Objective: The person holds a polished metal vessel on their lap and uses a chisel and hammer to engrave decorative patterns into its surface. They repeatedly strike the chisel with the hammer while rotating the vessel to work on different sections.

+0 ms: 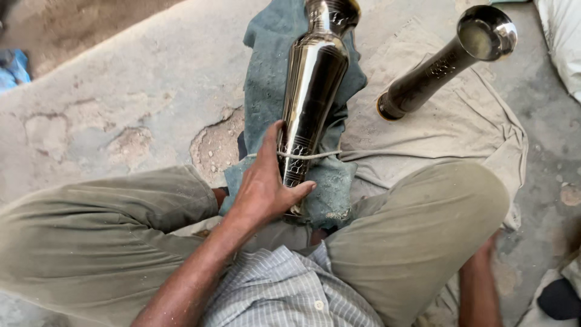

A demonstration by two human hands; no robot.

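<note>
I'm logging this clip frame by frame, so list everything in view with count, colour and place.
Polished metal vase: one, silver, lying on the teal cloth, centre.
Cord: one, pale, looped round the vase's lower end.
Teal cloth: one, dusty blue-green, under the vase.
Second metal vase: one, dark and shiny, lying upper right.
Beige cloth: one, spread on the ground at right.
Concrete ground: grey, cracked, left.
Blue scrap: one, far left edge.
Legs in khaki trousers: two, crossed, bottom.
Left hand: gripping the vase's lower end.
Right hand: hidden behind the right knee; only the forearm shows.
</note>
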